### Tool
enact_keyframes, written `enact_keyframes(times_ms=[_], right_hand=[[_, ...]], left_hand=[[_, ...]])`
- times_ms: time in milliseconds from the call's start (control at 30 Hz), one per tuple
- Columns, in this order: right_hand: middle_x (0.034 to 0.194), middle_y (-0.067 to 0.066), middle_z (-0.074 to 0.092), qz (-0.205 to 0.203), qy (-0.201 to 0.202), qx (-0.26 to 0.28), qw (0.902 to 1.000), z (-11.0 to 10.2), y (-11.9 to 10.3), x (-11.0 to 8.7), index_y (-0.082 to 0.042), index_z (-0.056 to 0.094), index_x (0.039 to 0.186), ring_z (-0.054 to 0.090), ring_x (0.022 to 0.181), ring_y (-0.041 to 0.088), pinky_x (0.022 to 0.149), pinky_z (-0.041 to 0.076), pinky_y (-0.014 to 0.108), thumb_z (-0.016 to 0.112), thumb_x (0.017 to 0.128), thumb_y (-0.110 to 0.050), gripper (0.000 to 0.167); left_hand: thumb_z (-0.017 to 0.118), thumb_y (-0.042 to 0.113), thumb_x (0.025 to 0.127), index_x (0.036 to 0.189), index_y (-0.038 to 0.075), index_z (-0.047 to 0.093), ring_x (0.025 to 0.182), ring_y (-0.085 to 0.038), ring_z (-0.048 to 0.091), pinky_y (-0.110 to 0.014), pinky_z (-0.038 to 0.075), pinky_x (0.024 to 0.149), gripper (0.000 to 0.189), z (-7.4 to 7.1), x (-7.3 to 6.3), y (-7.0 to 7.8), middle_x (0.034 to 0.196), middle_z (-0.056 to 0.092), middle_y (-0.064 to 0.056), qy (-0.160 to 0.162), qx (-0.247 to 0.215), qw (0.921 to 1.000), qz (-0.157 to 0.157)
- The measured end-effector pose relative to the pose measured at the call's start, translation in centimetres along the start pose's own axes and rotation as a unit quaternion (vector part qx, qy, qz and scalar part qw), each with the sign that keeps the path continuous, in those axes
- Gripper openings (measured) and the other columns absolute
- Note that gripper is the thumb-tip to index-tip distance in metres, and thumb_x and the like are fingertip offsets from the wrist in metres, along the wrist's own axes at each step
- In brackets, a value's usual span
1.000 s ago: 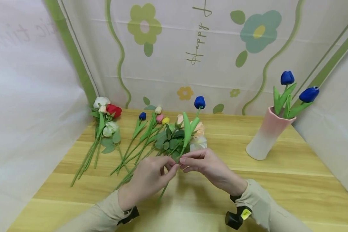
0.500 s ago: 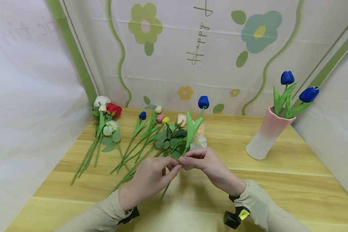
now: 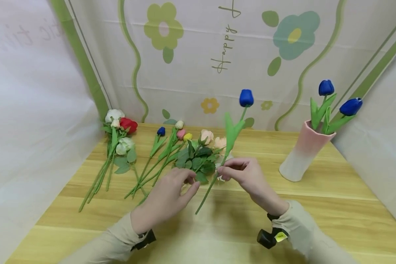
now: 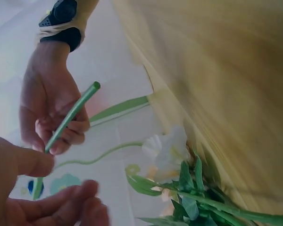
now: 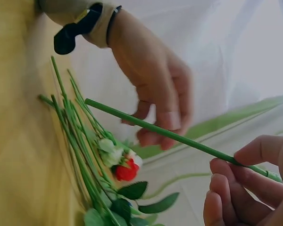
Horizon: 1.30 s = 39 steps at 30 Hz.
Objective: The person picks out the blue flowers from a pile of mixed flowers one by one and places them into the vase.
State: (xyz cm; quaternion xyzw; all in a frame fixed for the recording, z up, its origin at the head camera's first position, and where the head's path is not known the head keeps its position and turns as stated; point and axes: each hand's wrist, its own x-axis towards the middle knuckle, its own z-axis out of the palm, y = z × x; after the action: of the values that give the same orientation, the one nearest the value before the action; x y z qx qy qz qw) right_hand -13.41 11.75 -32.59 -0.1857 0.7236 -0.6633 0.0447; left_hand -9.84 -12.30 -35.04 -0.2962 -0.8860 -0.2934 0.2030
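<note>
A blue artificial tulip leans up and to the right over the table, its green stem pinched between thumb and fingers of my right hand. The stem's lower end hangs free between the two hands. My left hand is just left of the stem, thumb and fingers apart, holding nothing. Behind the hands lie peach roses with dark green leaves; a white flower beside them is partly hidden by my right hand in the head view.
On the right, a pink-and-white vase holds two blue tulips. Several loose tulips, including a pink one, lie left of centre. Farther left is a bunch with a red flower. A printed cloth backs the wooden table.
My left hand has come off the stem and its fingers have parted. My right hand has moved up and right, carrying the blue tulip higher.
</note>
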Motion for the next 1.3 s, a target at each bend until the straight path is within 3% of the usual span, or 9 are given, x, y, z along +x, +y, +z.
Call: enact_keyframes(times_ms=[267, 600, 767, 1000, 1067, 1133, 1233, 1300], right_hand=[[0.077, 0.013, 0.070, -0.027, 0.059, -0.044, 0.9969, -2.9, -0.8, 0.6, 0.008, 0.073, 0.091, 0.064, 0.070, 0.026, 0.066, 0.052, 0.036, 0.076, 0.088, -0.010, 0.019], [0.076, 0.016, 0.070, -0.091, 0.129, -0.072, 0.9849, -6.1, -2.4, 0.8, 0.007, 0.074, 0.087, 0.063, 0.065, 0.022, 0.067, 0.051, 0.029, 0.076, 0.086, -0.006, 0.013], [0.078, 0.020, 0.069, -0.111, 0.144, -0.044, 0.9824, -7.7, -3.3, 0.6, 0.012, 0.071, 0.089, 0.064, 0.066, 0.023, 0.070, 0.053, 0.028, 0.077, 0.085, -0.004, 0.017], [0.077, 0.014, 0.071, -0.116, 0.161, -0.019, 0.9798, -9.3, -3.7, 0.6, 0.015, 0.070, 0.091, 0.066, 0.065, 0.020, 0.075, 0.053, 0.025, 0.077, 0.084, -0.001, 0.018], [0.075, 0.014, 0.071, -0.131, 0.168, -0.029, 0.9766, -9.8, -3.8, 0.7, 0.015, 0.070, 0.090, 0.067, 0.065, 0.018, 0.093, 0.043, 0.020, 0.077, 0.084, 0.000, 0.017], [0.071, 0.013, 0.070, -0.147, 0.183, -0.062, 0.9702, -10.3, -4.0, 0.7, 0.014, 0.071, 0.089, 0.067, 0.063, 0.016, 0.107, 0.026, 0.020, 0.076, 0.084, 0.000, 0.016], [0.068, 0.013, 0.069, -0.161, 0.204, -0.098, 0.9607, -10.8, -4.2, 0.7, 0.014, 0.072, 0.089, 0.067, 0.062, 0.014, 0.113, 0.005, 0.023, 0.077, 0.084, -0.001, 0.016], [0.067, 0.012, 0.068, -0.155, 0.217, -0.118, 0.9565, -11.0, -4.3, 0.7, 0.012, 0.073, 0.089, 0.066, 0.063, 0.014, 0.113, 0.007, 0.023, 0.077, 0.085, -0.003, 0.016]], left_hand=[[0.069, 0.020, 0.093, 0.110, 0.005, 0.066, 0.088, -0.015, 0.059, -0.031, 0.051, 0.072, 0.022, 0.3, 0.3, -1.4, 0.096, 0.066, -0.001, -0.056, 0.025, 0.9967, -0.054], [0.069, 0.022, 0.093, 0.108, 0.007, 0.066, 0.087, -0.014, 0.059, -0.031, 0.051, 0.070, 0.021, 0.5, 0.3, -2.1, 0.095, 0.065, 0.000, -0.078, 0.031, 0.9937, -0.074], [0.068, 0.023, 0.094, 0.104, 0.008, 0.066, 0.082, -0.013, 0.059, -0.030, 0.051, 0.066, 0.017, 0.6, 0.2, -2.3, 0.092, 0.064, 0.000, -0.088, 0.033, 0.9926, -0.076], [0.067, 0.021, 0.094, 0.100, 0.007, 0.065, 0.078, -0.013, 0.058, -0.030, 0.050, 0.066, 0.015, 0.8, 0.1, -2.4, 0.087, 0.062, 0.000, -0.113, 0.035, 0.9905, -0.070], [0.067, 0.021, 0.094, 0.101, 0.007, 0.065, 0.079, -0.013, 0.058, -0.031, 0.050, 0.067, 0.015, 0.8, 0.1, -2.3, 0.088, 0.062, 0.000, -0.122, 0.036, 0.9893, -0.073], [0.066, 0.021, 0.095, 0.102, 0.007, 0.065, 0.080, -0.013, 0.058, -0.032, 0.050, 0.067, 0.016, 0.8, 0.1, -2.3, 0.088, 0.062, -0.001, -0.127, 0.034, 0.9885, -0.076], [0.066, 0.022, 0.095, 0.102, 0.008, 0.065, 0.080, -0.013, 0.058, -0.032, 0.050, 0.067, 0.016, 0.8, 0.0, -2.3, 0.089, 0.062, 0.000, -0.129, 0.036, 0.9880, -0.076], [0.066, 0.022, 0.094, 0.102, 0.008, 0.065, 0.080, -0.013, 0.058, -0.031, 0.050, 0.066, 0.016, 0.8, 0.0, -2.3, 0.089, 0.062, 0.000, -0.130, 0.038, 0.9880, -0.075]])
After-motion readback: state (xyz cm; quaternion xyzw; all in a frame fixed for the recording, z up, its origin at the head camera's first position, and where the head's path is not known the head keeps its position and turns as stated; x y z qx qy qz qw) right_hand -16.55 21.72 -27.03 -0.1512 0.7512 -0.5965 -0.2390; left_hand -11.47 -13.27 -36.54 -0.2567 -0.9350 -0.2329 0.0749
